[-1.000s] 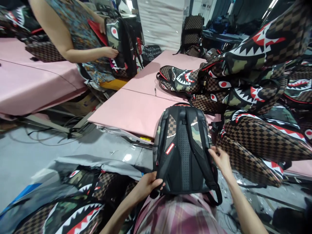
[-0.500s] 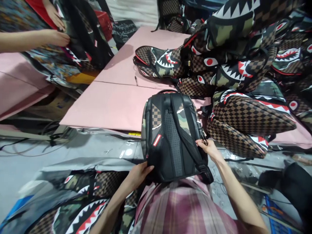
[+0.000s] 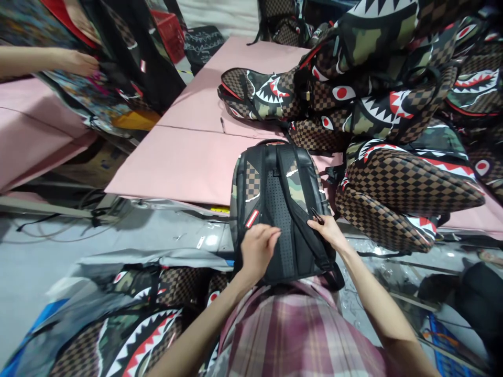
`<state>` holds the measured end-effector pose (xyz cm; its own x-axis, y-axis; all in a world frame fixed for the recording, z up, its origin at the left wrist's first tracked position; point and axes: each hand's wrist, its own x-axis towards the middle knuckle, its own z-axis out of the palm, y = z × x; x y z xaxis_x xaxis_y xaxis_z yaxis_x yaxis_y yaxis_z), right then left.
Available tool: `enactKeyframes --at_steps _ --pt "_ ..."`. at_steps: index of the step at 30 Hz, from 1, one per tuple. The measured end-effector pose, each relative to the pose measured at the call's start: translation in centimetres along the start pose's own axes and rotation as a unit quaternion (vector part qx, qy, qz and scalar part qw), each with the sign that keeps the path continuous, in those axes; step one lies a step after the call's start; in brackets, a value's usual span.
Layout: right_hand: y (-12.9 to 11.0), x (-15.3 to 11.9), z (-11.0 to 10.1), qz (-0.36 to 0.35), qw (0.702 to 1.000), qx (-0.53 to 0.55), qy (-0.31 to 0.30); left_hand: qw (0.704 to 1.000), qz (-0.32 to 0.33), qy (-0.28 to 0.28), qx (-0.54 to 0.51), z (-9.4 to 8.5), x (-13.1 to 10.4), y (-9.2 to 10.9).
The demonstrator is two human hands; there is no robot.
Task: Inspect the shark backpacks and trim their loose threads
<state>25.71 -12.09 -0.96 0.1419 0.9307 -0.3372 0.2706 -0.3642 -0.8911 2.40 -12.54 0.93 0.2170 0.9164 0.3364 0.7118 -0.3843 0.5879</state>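
A black backpack (image 3: 285, 246) with checkered and camouflage panels leans at the table's front edge, against my body, its back panel and straps facing me. My left hand (image 3: 259, 248) is raised over the lower back panel, fingers curled together; whatever they may pinch is too small to make out. At the bag's right side, my right hand (image 3: 328, 230) is closed on small dark thread snips (image 3: 317, 215), their points upward beside the right strap. A red-and-white label (image 3: 252, 219) sits left of the padded centre strip.
Shark-mouth backpacks (image 3: 377, 99) are piled on the pink table (image 3: 184, 162) at right. More bags (image 3: 133, 335) lie in a plastic-lined container at lower left. Across the table, another person's hand (image 3: 80, 63) handles a dark bag.
My left hand has left the bag's lower left edge and moved right and up over its back panel. My right hand has shifted slightly left and up, with the snips' points now showing.
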Motion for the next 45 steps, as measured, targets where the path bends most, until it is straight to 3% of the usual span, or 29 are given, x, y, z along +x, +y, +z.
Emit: enactKeyframes --at_steps 3,6,11,15,17,20,22,23,24,26,29,32,35,37,40,42,44,45 --pt "-0.1 0.0 0.6 0.021 0.999 0.04 0.011 0.998 -0.007 -0.046 -0.041 4.4 1.9 1.4" --pt "0.2 0.0 0.9 0.024 0.997 0.064 0.02 0.997 -0.023 -0.066 -0.015 6.8 2.6 2.2" --pt "0.5 0.1 0.9 0.021 0.996 0.086 0.013 0.992 -0.054 -0.114 0.017 6.8 3.2 2.6" --pt "-0.1 -0.3 0.5 0.035 0.992 0.121 -0.006 0.971 -0.098 -0.195 -0.098 5.8 4.5 2.2" --pt "-0.3 -0.5 0.4 0.045 0.99 0.136 -0.019 0.938 -0.125 -0.225 -0.233 5.1 4.7 1.8" --pt "-0.3 -0.6 0.3 0.041 0.988 0.144 -0.028 0.845 -0.195 -0.24 -0.437 4.3 4.3 1.2" --pt "-0.2 -0.7 0.4 0.035 0.988 0.147 -0.022 0.796 -0.237 -0.222 -0.511 4.0 3.8 1.1" --pt "-0.2 -0.7 0.4 0.034 0.988 0.148 -0.018 0.792 -0.254 -0.202 -0.517 3.9 3.6 1.1" --pt "-0.2 -0.7 0.5 0.034 0.988 0.149 -0.015 0.806 -0.267 -0.173 -0.5 4.0 3.4 1.1" --pt "-0.3 -0.7 0.5 0.033 0.988 0.148 -0.011 0.871 -0.26 -0.108 -0.403 4.2 3.0 1.4" --pt "-0.3 -0.7 0.7 0.036 0.988 0.149 -0.01 0.955 -0.175 -0.057 -0.234 4.9 2.6 2.4" --pt "-0.1 -0.6 0.7 0.04 0.988 0.152 -0.008 0.984 -0.11 -0.069 -0.124 5.5 2.5 3.5" --pt "0.1 -0.6 0.6 0.039 0.987 0.153 -0.007 0.985 -0.1 -0.102 -0.096 5.5 3.0 3.6" --pt "0.0 -0.7 0.5 0.038 0.986 0.163 -0.009 0.966 -0.103 -0.161 -0.175 5.1 3.6 3.0" --pt "-0.2 -0.7 0.3 0.036 0.984 0.177 -0.002 0.876 -0.139 -0.245 -0.39 4.0 4.3 1.8" --pt "-0.3 -0.7 0.3 0.031 0.985 0.17 0.002 0.819 -0.195 -0.22 -0.492 3.3 4.2 1.3" --pt "-0.3 -0.7 0.2 0.027 0.986 0.162 -0.005 0.798 -0.224 -0.203 -0.522 2.5 3.4 1.5" --pt "-0.3 -0.6 0.1 0.027 0.987 0.161 -0.01 0.794 -0.215 -0.233 -0.519 2.1 2.8 1.8"
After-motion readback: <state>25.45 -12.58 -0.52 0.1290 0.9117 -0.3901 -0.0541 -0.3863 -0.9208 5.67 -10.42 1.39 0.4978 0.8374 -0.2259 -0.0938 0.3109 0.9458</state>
